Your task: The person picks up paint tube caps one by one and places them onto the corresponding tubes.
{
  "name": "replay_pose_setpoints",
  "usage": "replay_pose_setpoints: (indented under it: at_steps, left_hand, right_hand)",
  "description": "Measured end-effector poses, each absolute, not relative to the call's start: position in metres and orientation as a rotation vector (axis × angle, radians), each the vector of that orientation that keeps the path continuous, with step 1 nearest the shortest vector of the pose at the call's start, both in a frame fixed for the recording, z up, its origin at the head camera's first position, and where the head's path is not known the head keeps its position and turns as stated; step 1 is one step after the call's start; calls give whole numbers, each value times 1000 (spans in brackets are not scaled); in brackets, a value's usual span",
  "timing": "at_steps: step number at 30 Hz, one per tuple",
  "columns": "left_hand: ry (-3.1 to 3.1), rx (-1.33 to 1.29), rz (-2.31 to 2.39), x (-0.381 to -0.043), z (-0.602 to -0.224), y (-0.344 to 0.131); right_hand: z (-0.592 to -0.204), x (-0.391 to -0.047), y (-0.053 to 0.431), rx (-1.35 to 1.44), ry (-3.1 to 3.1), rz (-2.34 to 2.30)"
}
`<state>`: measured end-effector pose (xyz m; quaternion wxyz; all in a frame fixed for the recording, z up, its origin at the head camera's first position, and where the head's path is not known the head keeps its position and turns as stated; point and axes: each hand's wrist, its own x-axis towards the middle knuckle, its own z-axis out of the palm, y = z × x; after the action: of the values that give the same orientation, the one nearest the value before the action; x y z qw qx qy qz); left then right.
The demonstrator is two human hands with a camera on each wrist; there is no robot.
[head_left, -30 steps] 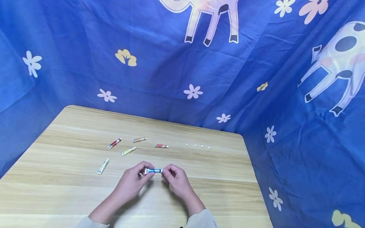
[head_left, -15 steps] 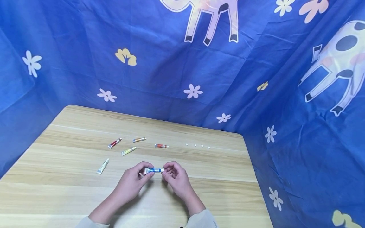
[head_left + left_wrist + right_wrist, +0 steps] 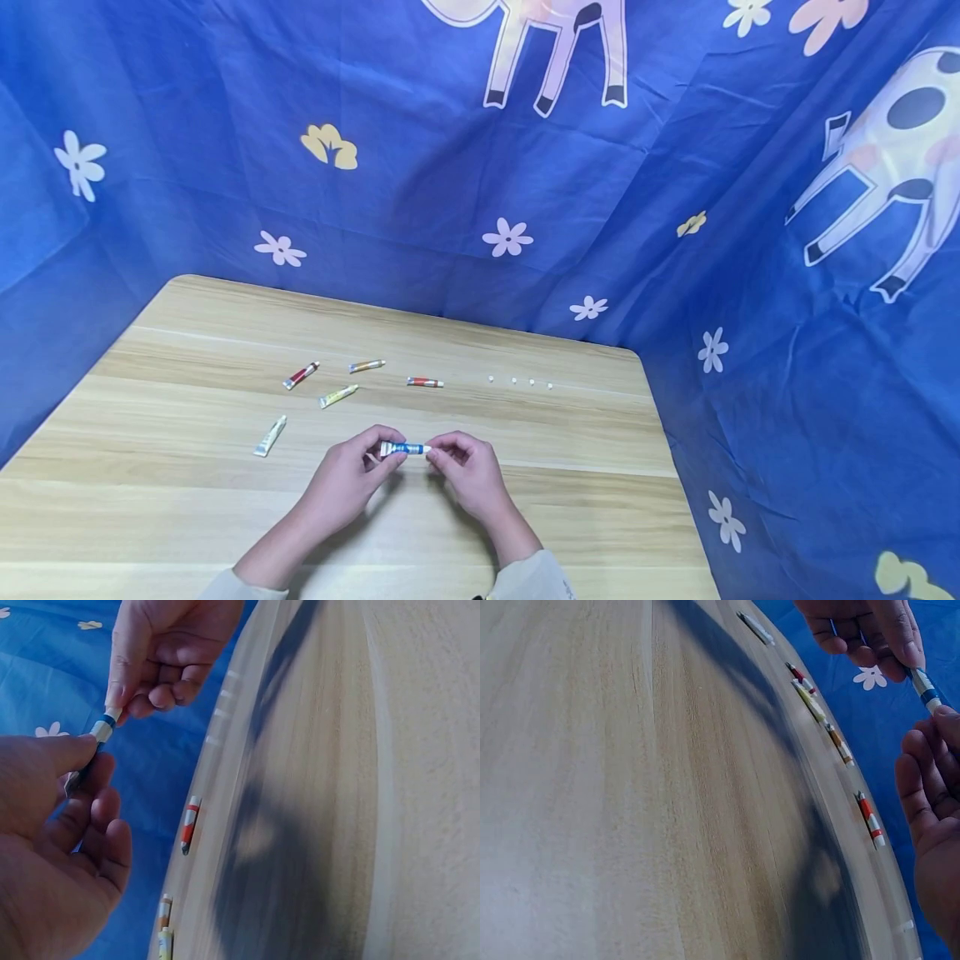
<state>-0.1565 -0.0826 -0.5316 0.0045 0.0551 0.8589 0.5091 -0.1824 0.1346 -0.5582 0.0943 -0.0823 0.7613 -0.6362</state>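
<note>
Above the front part of the table, my left hand (image 3: 347, 481) pinches a blue paint tube (image 3: 405, 448) by its body, between thumb and fingers. The tube lies roughly level, its white cap pointing right. My right hand (image 3: 474, 477) pinches that cap (image 3: 113, 713) between thumb and forefinger. In the right wrist view the blue-banded tube (image 3: 925, 688) spans the gap between both hands. Whether the cap has come loose from the tube cannot be told.
Further back on the wooden table (image 3: 600, 517) lie a dark red tube (image 3: 302, 375), an ochre tube (image 3: 367, 366), a yellow tube (image 3: 339, 396), an orange-red tube (image 3: 425, 382) and a pale tube (image 3: 270, 436). Several small white caps (image 3: 513, 381) form a row at right. Blue curtain (image 3: 420, 183) surrounds the table.
My right fingers loosened and spread around the cap half a second ago, and now they have closed together on it again. The left hand and tube stay nearly in place.
</note>
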Motion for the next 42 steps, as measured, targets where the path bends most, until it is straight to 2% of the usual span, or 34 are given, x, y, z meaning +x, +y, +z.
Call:
replay_pose_setpoints:
  at_steps: [13, 22, 34, 42]
  left_hand:
    - [2883, 277, 1517, -157, -534, -77]
    - [2915, 336, 1212, -159, -536, -76]
    - [3098, 624, 747, -168, -543, -76]
    - [3120, 819, 647, -181, -547, -72]
  right_hand:
    - [-560, -180, 130, -107, 2115, -1992]
    - [-572, -179, 131, -116, 2215, -1932]
    - [-580, -179, 139, -100, 2326, -1865]
    - [-588, -178, 147, -75, 2350, -1862]
